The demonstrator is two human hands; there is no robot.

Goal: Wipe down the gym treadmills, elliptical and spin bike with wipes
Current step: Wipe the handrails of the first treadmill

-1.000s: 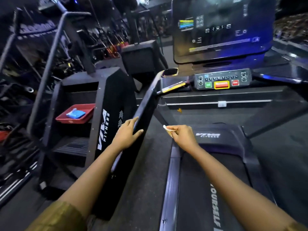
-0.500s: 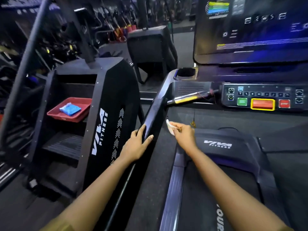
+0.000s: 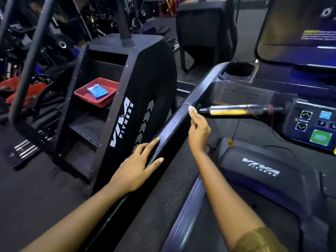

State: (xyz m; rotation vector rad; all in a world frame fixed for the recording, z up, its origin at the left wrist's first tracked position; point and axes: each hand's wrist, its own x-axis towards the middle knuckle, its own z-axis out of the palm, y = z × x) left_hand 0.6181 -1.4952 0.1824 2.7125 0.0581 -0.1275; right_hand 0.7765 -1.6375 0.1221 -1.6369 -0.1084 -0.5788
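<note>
While left hand [image 3: 140, 166] lies flat, right hand [image 3: 199, 131] pinches wipe [image 3: 191, 110] on handrail [image 3: 174, 128] (running diagonally up-right).

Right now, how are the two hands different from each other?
The left hand lies open and flat on the treadmill's black side rail, fingers spread, holding nothing. The right hand is closed around a white wipe and presses it against the same rail. The left hand sits lower on the rail, nearer the person; the right hand is higher up, beside the silver handle. Both are bare and both touch the rail.
</note>
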